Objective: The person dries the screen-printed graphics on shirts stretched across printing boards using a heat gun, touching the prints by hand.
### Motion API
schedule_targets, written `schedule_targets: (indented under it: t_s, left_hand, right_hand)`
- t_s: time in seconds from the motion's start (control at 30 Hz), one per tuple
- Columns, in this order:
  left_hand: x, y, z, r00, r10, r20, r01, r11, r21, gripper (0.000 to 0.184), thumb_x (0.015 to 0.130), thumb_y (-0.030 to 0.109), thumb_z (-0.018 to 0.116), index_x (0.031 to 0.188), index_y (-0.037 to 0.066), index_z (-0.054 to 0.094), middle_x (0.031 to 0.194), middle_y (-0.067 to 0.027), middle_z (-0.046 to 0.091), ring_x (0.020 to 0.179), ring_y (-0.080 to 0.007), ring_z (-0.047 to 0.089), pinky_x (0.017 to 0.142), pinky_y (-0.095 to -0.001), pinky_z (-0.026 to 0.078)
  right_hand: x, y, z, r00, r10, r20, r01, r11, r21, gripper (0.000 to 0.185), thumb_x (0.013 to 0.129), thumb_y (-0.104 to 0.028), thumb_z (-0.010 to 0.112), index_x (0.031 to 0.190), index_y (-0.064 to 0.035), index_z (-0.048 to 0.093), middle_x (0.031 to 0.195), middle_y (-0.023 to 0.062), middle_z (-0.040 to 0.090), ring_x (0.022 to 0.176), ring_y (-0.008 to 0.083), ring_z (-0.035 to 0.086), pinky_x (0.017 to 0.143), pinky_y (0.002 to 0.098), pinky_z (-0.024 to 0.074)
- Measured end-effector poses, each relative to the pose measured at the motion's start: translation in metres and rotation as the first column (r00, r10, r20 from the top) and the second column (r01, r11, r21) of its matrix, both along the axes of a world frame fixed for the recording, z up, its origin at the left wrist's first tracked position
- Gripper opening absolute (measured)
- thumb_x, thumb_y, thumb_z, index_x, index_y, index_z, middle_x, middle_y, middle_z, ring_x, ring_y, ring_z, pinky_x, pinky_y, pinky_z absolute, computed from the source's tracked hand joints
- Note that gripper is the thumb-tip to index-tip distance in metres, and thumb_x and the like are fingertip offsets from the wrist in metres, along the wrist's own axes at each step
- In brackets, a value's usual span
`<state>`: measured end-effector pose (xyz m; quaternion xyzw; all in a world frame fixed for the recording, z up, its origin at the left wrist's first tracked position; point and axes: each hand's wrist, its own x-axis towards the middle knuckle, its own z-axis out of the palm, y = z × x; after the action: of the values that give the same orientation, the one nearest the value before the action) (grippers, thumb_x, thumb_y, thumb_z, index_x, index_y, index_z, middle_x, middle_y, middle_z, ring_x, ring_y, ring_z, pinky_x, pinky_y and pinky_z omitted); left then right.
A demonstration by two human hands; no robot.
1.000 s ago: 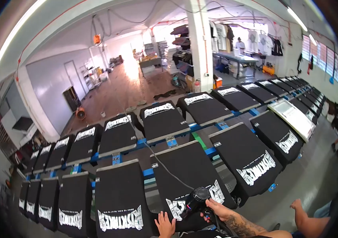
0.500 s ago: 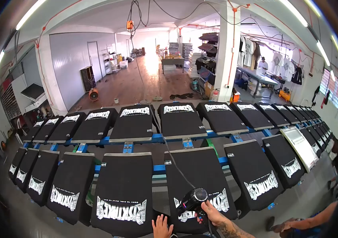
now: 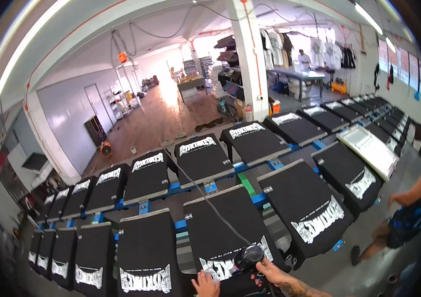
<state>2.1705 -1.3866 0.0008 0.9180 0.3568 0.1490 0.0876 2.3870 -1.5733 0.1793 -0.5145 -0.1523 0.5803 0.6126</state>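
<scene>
My right hand (image 3: 268,272) grips a black hair dryer (image 3: 249,255) by its handle, low in the centre of the view. The dryer is held over the white lettering (image 3: 210,269) on a black shirt (image 3: 220,218) stretched over a board. From the dryer a dark cord (image 3: 210,200) runs up across the shirt toward the far row. My left hand (image 3: 206,284) lies at the near left edge of the same shirt, fingers spread, holding nothing. Part of the print is hidden behind the dryer and my right hand.
Two long rows of boards carry black printed shirts, such as one shirt (image 3: 146,247) on my left. A white-framed screen (image 3: 368,151) rests over the near row at right. Close on the right stands a person (image 3: 410,218); another person (image 3: 304,60) is by a far table (image 3: 297,76).
My view has turned right and tilted, so the rows now slant. The person on the right shows more fully. My right hand still holds the hair dryer over the print, slightly lower in view.
</scene>
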Motion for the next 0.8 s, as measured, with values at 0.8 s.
schedule_targets:
  t_s: [0.8]
  left_hand:
    - [0.039,-0.039,0.006,0.987,0.140,-0.079,-0.143,0.989,-0.027,0.062,0.091,0.040,0.060,0.138,0.001,0.048,0.149,-0.0202,0.041,0.141,-0.0373,0.034,0.112,-0.0677,0.018]
  right_hand:
    - [0.082,-0.054,-0.004,0.997,-0.053,0.055,0.048,0.994,0.095,0.070,0.101,-0.039,0.054,0.154,-0.0186,0.013,0.092,0.0126,0.059,0.063,0.0155,0.058,0.054,0.0295,0.0513]
